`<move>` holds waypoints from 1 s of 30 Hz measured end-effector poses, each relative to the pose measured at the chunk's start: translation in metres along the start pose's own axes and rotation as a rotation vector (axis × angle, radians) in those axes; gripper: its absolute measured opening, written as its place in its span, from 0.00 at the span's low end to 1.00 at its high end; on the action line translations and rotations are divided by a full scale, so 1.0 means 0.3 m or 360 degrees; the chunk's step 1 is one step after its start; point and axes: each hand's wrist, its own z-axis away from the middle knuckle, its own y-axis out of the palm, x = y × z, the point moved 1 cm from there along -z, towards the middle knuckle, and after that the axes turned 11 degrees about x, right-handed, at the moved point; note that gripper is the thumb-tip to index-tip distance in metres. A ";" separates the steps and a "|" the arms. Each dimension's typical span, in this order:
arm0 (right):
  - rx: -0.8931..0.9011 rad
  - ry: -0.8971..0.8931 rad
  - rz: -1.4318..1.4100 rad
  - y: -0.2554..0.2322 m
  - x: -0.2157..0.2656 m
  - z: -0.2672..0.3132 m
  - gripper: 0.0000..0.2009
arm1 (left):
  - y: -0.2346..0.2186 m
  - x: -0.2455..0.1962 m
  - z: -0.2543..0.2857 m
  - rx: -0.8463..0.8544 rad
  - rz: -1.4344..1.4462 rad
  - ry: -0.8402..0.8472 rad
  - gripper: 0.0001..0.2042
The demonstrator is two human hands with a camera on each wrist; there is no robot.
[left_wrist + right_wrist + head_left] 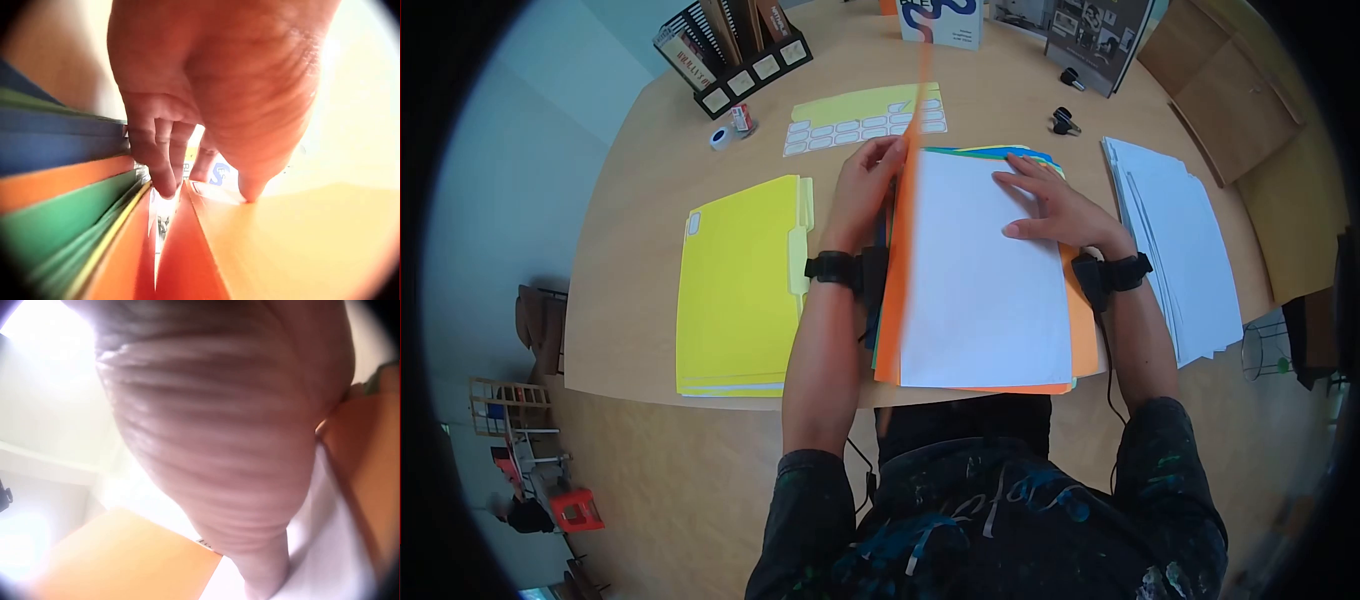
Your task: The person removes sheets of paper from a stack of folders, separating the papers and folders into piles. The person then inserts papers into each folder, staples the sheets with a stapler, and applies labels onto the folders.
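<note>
Pinching raised orange folder cover with left hand, resting wide-spread right hand on white paper beside, near table's front edge, probably light, bendy, slippery, so best taken by edges

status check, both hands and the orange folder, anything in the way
Left hand pinches raised orange folder flap. Right hand rests spread on white paper. Nothing seems blocking; yellow folders lie left.

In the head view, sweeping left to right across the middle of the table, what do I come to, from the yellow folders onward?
Yellow file folders → left hand → raised orange folder cover → white sheet → stack of white paper.
</note>
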 end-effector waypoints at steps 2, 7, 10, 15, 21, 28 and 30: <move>0.0022 -0.0085 -0.0290 -0.031 0.056 0.038 0.42 | 0.005 -0.012 0.002 0.0067 0.0009 -0.0051 0.22; -0.0169 0.0226 -0.1221 0.034 -0.061 0.048 0.31 | -0.007 0.001 0.013 0.0214 -0.0098 -0.0080 0.23; -0.0239 -0.0059 -0.0768 -0.007 -0.071 0.027 0.27 | -0.009 0.006 0.014 0.0262 -0.0079 -0.0093 0.23; -0.0111 0.0025 -0.0759 -0.253 -0.093 -0.044 0.17 | -0.008 0.020 0.010 0.0227 0.0021 -0.0061 0.24; -0.0459 0.0123 0.0318 -0.295 0.059 -0.388 0.19 | -0.021 0.022 0.003 0.0200 0.0083 -0.0043 0.23; -0.0326 -0.0031 0.0475 -0.088 0.046 -0.652 0.22 | -0.029 0.040 -0.003 0.0171 0.0146 -0.0015 0.23; -0.0342 -0.0093 0.0379 -0.100 0.035 -0.658 0.22 | -0.041 0.053 -0.010 0.0187 0.0181 0.0000 0.23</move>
